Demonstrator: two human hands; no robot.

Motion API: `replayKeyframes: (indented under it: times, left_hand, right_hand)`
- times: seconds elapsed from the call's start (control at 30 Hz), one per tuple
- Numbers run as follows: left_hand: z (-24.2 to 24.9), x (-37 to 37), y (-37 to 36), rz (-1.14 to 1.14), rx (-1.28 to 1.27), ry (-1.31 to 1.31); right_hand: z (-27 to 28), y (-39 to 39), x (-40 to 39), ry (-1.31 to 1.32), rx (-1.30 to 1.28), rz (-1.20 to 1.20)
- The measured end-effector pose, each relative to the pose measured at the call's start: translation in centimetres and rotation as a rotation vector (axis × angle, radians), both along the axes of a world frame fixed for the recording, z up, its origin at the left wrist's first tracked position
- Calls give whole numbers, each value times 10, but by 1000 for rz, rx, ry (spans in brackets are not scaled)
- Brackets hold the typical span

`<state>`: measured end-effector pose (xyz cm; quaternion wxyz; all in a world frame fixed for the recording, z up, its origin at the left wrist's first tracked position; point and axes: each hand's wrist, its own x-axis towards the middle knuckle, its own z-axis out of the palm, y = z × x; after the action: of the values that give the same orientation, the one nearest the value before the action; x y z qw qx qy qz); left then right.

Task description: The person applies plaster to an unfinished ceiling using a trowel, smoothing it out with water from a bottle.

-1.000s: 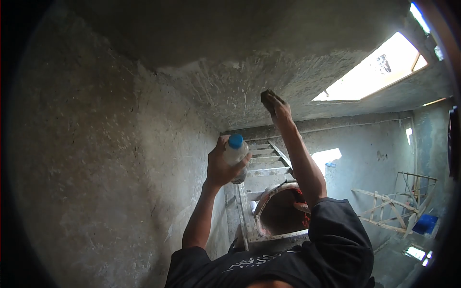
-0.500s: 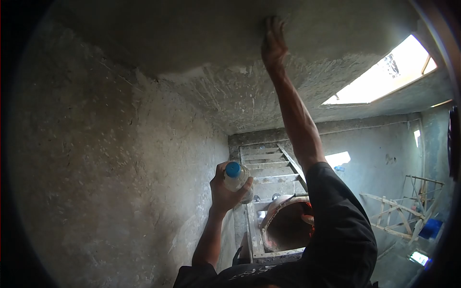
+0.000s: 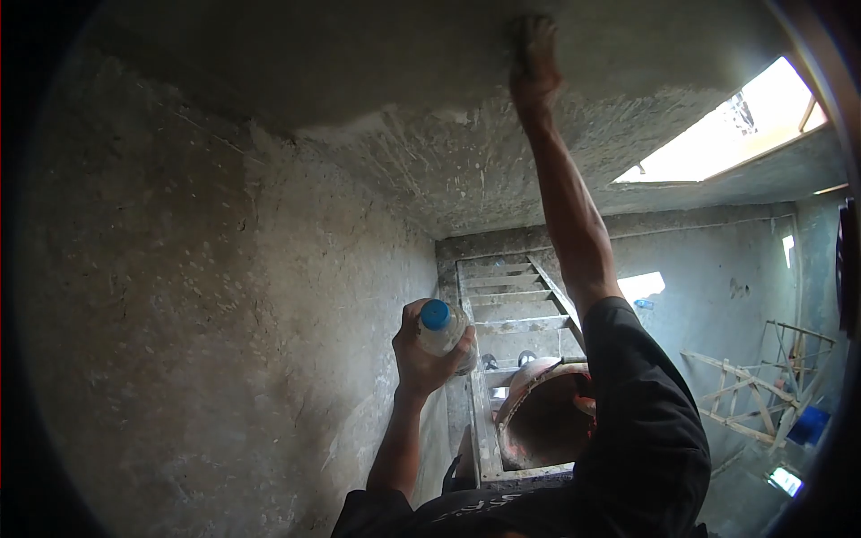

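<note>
My left hand is wrapped round a clear plastic bottle with a blue cap, held upright in front of the grey wall. High overhead, my right hand presses against the damp, dark plaster of the ceiling. Its fingers look bent round something dark and flat against the surface, too shaded to name. Below my right arm, a round bucket with a dark inside rests by the ladder; my right sleeve covers part of it.
A paint-spattered ladder stands below me. The rough wall is close on the left. At the right are a bright opening, a wooden frame and a blue container.
My right hand has slid slightly right and up along the ceiling. My left hand keeps hold of the bottle, and the view has shifted a little.
</note>
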<state>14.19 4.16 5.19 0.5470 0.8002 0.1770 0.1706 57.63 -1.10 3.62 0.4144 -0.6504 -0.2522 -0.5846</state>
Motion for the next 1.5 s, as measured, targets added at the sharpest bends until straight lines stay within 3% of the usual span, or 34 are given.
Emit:
replayKeyframes:
  times: [0.1,0.17,0.2,0.27,0.33,0.4,0.47,0.5,0.57,0.7,0.8,0.87,0.9,1.0,1.07,1.13,1.2,1.23,1.3,1.37,1.43,1.5]
  left_hand:
    - [1,3,-7,-15,-54,3]
    - [2,7,-8,-4,-21,10]
    - [2,7,-6,-2,-16,5]
    - [0,5,-4,-30,24,-2]
    - [-2,3,-4,-23,12,7]
    - [-1,2,-4,-18,-1,16]
    - [1,4,-4,-27,12,24]
    - [0,4,-6,-28,12,25]
    - [-2,4,-7,-18,1,17]
    - [-4,-4,-4,-12,17,-26]
    - [-7,-9,-3,-11,41,23]
    - [-7,-13,-4,-13,-25,45]
    - [-7,-14,-4,-11,-22,50]
    - [-6,-10,-6,-12,18,37]
    - [-5,-8,-8,-23,28,29]
    - [-4,-4,-11,-23,-6,39]
    - [-2,-5,-10,-26,-36,57]
    - [-2,-5,-9,-37,12,23]
    - [-3,-7,-8,-43,54,4]
    - [-3,-12,-8,-13,-23,74]
    - [-7,-14,-7,-22,-5,53]
    - [-9,-14,-5,-28,19,27]
  right_hand:
    - [-45,0,-23,-64,-155,130]
    - [-54,-7,-45,169,-271,306]
    - [-50,-7,-43,163,-267,308]
    - [-26,-8,-45,280,193,214]
    - [27,-12,-47,328,305,209]
    - [33,-5,-39,377,415,200]
    - [10,12,-11,93,-27,-41]
    - [-3,14,-12,94,-27,-42]
    - [-28,23,-15,-130,-311,130]
    - [-59,-12,-34,105,-349,230]
    - [-44,-21,-41,127,-134,199]
    - [2,-16,-51,360,193,194]
    - [15,-11,-47,364,196,195]
    - [26,8,-19,130,119,47]
    - [-13,19,-15,12,-69,3]
    - [-61,26,-43,184,-328,91]
    - [-101,21,-59,230,-354,331]
    - [-92,17,-63,221,-352,329]
    - [-55,5,-74,269,-55,405]
    - [-9,-1,-60,186,154,177]
    - [30,-5,-58,326,279,131]
    - [15,2,-30,285,144,118]
